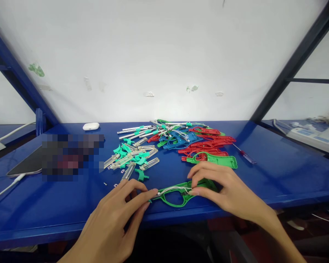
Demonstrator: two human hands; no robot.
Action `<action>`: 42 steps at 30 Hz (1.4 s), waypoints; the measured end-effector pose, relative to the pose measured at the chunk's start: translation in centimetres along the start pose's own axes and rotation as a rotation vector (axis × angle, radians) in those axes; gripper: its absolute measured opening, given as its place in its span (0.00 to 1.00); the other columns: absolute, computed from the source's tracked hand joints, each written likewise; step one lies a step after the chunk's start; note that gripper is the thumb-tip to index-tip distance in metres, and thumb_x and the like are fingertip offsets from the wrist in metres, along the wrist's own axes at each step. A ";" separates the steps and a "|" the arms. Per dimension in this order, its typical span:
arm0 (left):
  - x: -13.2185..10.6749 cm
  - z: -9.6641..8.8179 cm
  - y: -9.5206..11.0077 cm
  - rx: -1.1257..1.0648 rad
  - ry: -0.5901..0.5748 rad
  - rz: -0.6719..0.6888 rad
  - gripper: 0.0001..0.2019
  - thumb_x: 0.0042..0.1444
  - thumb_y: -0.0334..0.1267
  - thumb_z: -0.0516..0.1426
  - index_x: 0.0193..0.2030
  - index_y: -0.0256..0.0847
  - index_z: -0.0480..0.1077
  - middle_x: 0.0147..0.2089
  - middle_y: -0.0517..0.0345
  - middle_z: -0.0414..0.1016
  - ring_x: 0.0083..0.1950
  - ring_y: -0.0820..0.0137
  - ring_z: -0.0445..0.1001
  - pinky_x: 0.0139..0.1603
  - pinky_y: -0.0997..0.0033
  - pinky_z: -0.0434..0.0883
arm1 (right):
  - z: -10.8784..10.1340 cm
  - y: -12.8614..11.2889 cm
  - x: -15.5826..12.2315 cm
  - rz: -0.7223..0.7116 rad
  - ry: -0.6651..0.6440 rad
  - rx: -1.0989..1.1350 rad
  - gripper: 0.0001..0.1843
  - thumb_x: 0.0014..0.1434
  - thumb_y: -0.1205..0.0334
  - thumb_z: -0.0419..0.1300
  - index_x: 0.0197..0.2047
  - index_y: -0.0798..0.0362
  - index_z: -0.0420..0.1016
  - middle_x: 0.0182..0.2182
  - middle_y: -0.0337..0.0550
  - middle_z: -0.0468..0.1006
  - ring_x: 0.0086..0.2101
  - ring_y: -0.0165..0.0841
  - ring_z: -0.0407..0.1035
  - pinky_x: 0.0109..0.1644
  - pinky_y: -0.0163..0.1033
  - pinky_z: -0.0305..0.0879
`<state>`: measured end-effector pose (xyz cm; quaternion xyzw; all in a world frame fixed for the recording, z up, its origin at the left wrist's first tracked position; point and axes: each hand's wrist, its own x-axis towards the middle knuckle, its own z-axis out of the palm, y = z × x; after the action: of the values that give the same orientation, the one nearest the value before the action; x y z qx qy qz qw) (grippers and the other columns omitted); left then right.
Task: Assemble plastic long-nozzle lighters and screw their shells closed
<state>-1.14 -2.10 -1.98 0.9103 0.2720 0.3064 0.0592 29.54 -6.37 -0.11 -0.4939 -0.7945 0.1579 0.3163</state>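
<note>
A green lighter handle shell [173, 204] lies near the table's front edge, its trigger loop facing me. Thin white wires [173, 187] run along its inside. My left hand [128, 206] is closed in a pinch around the shell's narrow left end; the fingers hide the tip. At the wider part of the shell, my right hand [218, 184] pinches the wires between thumb and finger, its other fingers curled above. Just behind lie green triggers [141, 175] and clear fuel tanks [128, 171], beside my left fingers.
Several red shells [205, 149], blue shells [181, 138] and a light green shell [222, 160] are piled behind, with metal rods [135, 129] to their left. A screwdriver [246, 157] lies right. At left are a phone [26, 162] and a white earbud case [91, 126].
</note>
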 end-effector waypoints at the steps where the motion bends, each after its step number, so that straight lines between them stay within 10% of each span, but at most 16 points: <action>1: 0.0 0.0 0.0 -0.001 -0.001 0.000 0.20 0.73 0.28 0.51 0.65 0.51 0.72 0.51 0.54 0.75 0.47 0.65 0.78 0.46 0.65 0.80 | 0.0 0.0 0.0 -0.006 0.002 -0.004 0.10 0.70 0.54 0.66 0.37 0.47 0.77 0.46 0.42 0.81 0.45 0.36 0.77 0.53 0.40 0.69; 23: -0.3 -0.5 0.0 0.305 0.036 0.149 0.18 0.76 0.31 0.50 0.67 0.43 0.71 0.51 0.52 0.80 0.49 0.58 0.76 0.52 0.55 0.72 | 0.2 -0.2 -0.1 -0.018 -0.023 -0.025 0.11 0.69 0.51 0.68 0.38 0.48 0.78 0.45 0.39 0.82 0.44 0.34 0.77 0.52 0.38 0.68; 42: 3.9 -2.3 -5.6 0.149 -0.121 0.073 0.08 0.70 0.39 0.60 0.54 0.50 0.78 0.56 0.53 0.74 0.56 0.54 0.72 0.56 0.50 0.72 | 0.5 0.1 0.1 -0.044 -0.002 -0.033 0.11 0.71 0.52 0.66 0.39 0.48 0.77 0.42 0.36 0.81 0.42 0.32 0.74 0.49 0.38 0.65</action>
<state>-2.51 4.60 0.37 0.9383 0.2566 0.2319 -0.0036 29.27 -6.20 -0.47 -0.4814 -0.8079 0.1380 0.3107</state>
